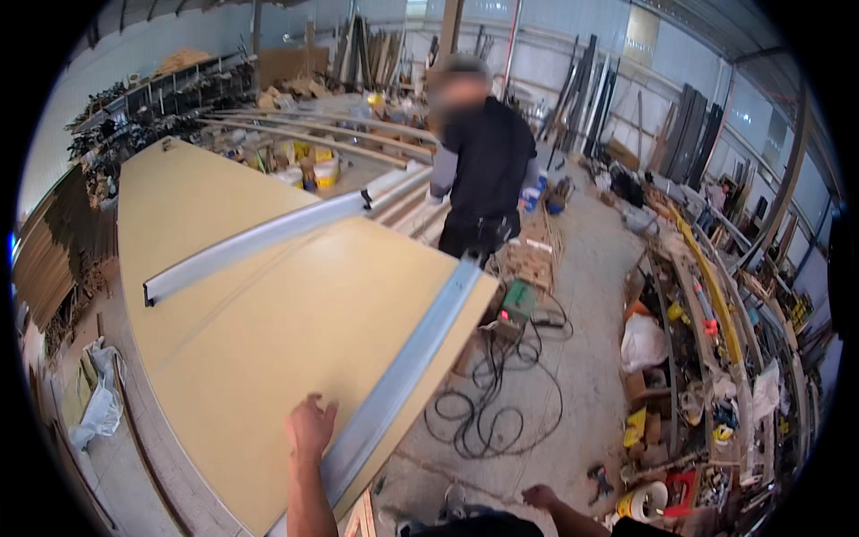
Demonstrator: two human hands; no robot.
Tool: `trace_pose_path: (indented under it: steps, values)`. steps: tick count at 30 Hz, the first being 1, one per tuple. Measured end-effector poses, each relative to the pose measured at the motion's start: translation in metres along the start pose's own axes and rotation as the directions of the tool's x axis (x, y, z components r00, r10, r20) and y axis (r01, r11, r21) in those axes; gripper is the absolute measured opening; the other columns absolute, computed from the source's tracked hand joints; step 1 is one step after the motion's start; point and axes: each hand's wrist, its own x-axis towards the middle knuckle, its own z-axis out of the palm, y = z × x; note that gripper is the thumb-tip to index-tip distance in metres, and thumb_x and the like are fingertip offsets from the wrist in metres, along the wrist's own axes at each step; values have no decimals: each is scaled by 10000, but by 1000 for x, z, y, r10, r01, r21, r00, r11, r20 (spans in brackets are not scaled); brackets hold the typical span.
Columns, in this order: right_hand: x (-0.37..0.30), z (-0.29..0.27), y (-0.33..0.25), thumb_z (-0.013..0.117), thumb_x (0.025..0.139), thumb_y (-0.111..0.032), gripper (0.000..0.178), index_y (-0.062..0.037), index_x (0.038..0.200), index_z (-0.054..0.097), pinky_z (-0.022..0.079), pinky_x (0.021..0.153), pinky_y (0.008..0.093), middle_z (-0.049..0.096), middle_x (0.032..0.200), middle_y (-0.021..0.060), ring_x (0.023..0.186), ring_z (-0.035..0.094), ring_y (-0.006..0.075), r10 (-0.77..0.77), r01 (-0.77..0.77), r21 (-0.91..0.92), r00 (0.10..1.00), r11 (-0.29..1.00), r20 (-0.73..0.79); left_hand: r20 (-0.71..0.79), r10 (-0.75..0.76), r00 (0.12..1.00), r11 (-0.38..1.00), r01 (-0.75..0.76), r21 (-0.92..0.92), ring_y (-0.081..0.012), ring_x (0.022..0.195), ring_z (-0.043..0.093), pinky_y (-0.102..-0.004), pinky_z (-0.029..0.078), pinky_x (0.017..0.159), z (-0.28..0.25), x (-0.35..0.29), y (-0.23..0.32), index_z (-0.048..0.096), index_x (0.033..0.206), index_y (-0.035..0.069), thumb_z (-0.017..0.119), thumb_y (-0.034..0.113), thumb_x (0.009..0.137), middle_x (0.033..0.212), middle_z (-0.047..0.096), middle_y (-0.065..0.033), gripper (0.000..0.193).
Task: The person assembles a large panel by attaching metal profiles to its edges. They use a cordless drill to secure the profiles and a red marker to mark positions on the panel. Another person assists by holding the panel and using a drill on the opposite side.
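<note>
A large pale yellow board (304,295) lies in front of me. My left hand (310,425) is over its near part, fingers apart, holding nothing. Just right of that hand, a long grey metal channel (403,371) runs along the board's right edge. Another silver metal profile (259,240) crosses the board farther away, with a dark clip-like piece (366,199) at it. Low on the right, my right hand (540,496) hangs beside my body above the floor, loosely open with nothing visible in it. Whether the left fingertips touch the board is hard to tell.
A co-worker (488,161) in dark clothes stands at the board's far right corner. A green machine (517,302) sits on the floor with coiled black cables (488,421). Cluttered shelving (707,340) lines the right. A power drill (599,483) and a white bucket (640,501) are nearby.
</note>
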Motion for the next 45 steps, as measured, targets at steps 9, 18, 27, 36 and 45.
trace_pose_path:
  steps: [9, 18, 27, 36, 45]
  values:
    - [-1, 38, 50, 784, 907, -406, 426, -11, 1066, 785, 594, 751, 364, 787, 949, 98, 802, 721, 202, 382, -387, -101, 922, 917, -59, 124, 25, 992, 997, -33, 68, -333, 1110, 673, -482, 506, 982, 26, 2, -21, 721, 1178, 85, 727, 487, 864, 1141, 742, -148, 510]
    - [22, 52, 62, 804, 867, -442, 510, -36, 1172, 757, 579, 867, 368, 775, 1096, 113, 969, 728, 230, 407, -414, -297, 909, 860, -90, 138, 42, 990, 993, -57, 108, -331, 1139, 672, -484, 517, 977, 23, 5, -24, 700, 1242, 97, 687, 509, 892, 1163, 740, -152, 541]
    - [40, 27, -14, 767, 890, -407, 487, -24, 1189, 737, 586, 736, 386, 770, 988, 115, 851, 729, 234, 219, -195, -219, 971, 956, 92, 126, 65, 990, 987, -82, 136, -349, 1143, 670, -489, 517, 981, 25, 2, -30, 700, 1250, 103, 678, 509, 897, 1163, 740, -159, 538]
    - [45, 39, -46, 628, 1002, -490, 551, 25, 1188, 691, 555, 556, 383, 754, 835, 117, 670, 710, 225, 324, -322, -49, 946, 945, 33, 131, 27, 991, 987, -48, 153, -340, 1142, 673, -487, 515, 982, 19, 0, -25, 699, 1255, 109, 681, 503, 902, 1160, 742, -158, 529]
    - [37, 40, -37, 670, 940, -569, 639, 24, 1171, 718, 584, 820, 417, 776, 980, 151, 892, 742, 280, 313, -290, -158, 938, 944, 148, 133, 27, 991, 984, -50, 171, -324, 1139, 676, -484, 515, 979, 19, -1, -27, 693, 1256, 108, 686, 509, 906, 1151, 744, -152, 533]
